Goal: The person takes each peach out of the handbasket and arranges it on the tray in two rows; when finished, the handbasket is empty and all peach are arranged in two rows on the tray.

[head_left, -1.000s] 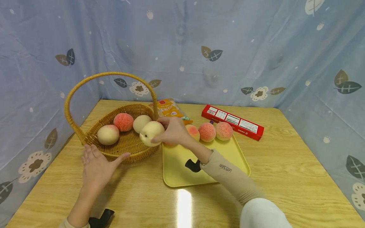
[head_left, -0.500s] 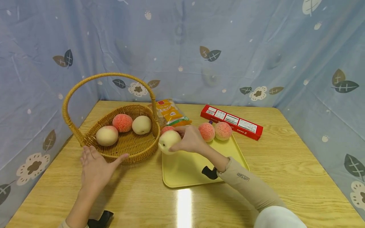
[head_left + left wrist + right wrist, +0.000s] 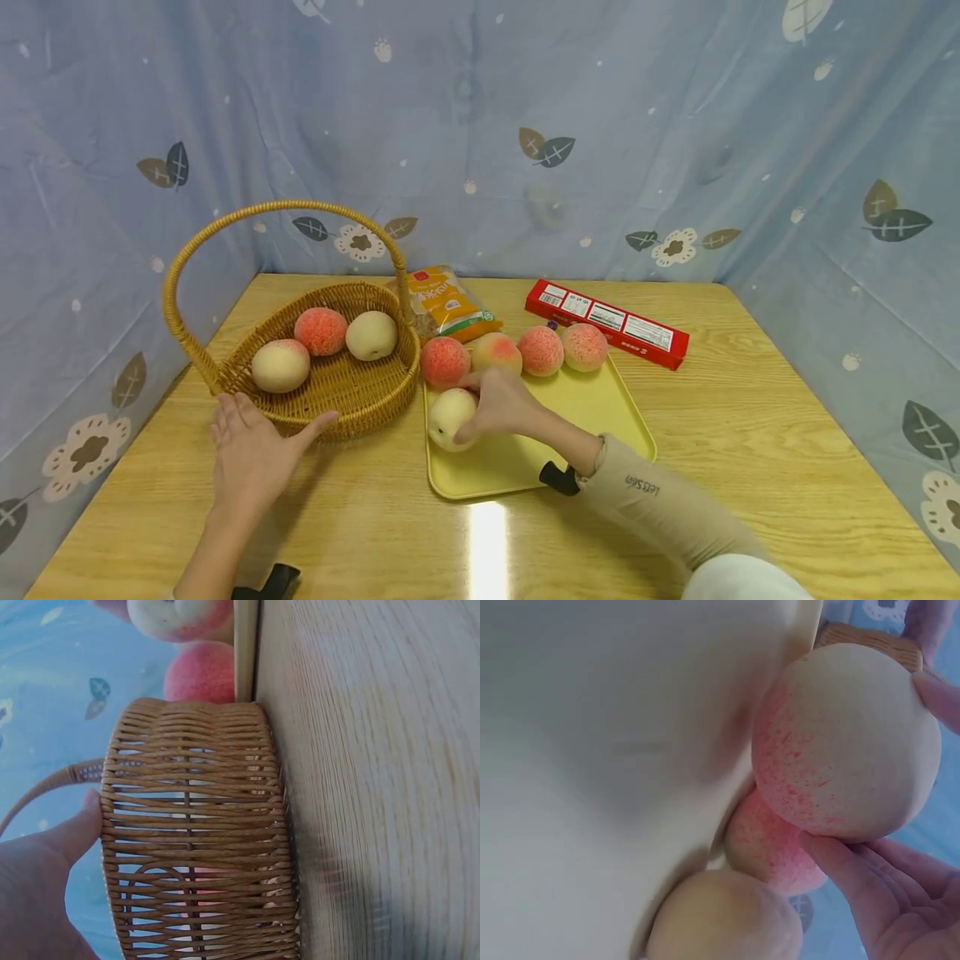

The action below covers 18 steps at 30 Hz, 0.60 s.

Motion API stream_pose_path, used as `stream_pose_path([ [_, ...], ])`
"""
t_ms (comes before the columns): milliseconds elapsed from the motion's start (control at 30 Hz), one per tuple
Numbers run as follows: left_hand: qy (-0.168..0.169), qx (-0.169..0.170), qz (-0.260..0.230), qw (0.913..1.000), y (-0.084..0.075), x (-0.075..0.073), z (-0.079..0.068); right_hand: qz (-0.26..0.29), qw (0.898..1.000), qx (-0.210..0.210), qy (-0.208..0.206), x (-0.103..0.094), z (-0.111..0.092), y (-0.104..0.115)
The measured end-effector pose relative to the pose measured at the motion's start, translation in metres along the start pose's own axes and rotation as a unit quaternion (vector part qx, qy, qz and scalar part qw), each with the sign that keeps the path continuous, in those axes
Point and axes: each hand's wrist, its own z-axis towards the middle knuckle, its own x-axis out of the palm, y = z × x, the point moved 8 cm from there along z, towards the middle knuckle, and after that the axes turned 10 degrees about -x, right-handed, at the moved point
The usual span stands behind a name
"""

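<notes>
My right hand (image 3: 504, 404) holds a pale peach (image 3: 452, 420) between thumb and fingers, low over the left part of the yellow tray (image 3: 495, 471). In the right wrist view this peach (image 3: 847, 742) shows a pink-speckled side. Behind it on the tray, a red peach (image 3: 445, 362), a yellow-pink peach (image 3: 497, 352) and two speckled ones form a row. With fingers and thumb spread, my left hand (image 3: 255, 454) touches the near side of the wicker basket (image 3: 375, 410). Inside lie a cream peach (image 3: 371, 336), a red peach (image 3: 320, 331) and a pale, pink-tinged peach (image 3: 281, 367).
The basket's tall handle (image 3: 292, 204) arches over it. An orange snack bag (image 3: 448, 304) lies behind the tray, right of the basket. At the back right a long red box (image 3: 607, 323) lies angled near the tray's far corner. Blue curtains (image 3: 480, 142) enclose the table.
My right hand has carried the pale peach from over the basket's right rim, rightward and down onto the tray's left part. The left hand has stayed at the basket.
</notes>
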Motion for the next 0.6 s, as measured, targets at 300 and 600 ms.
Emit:
stream_pose_path([
  [300, -0.003, 0.001, 0.000, 1.0000, -0.001, -0.001, -0.001, -0.044, 0.999, -0.013, 0.015, 0.010, 0.004, 0.007],
  [600, -0.006, -0.005, -0.006, 0.9999, 0.000, -0.001, -0.001, -0.043, 0.998, -0.021, 0.048, 0.014, 0.005, 0.010],
])
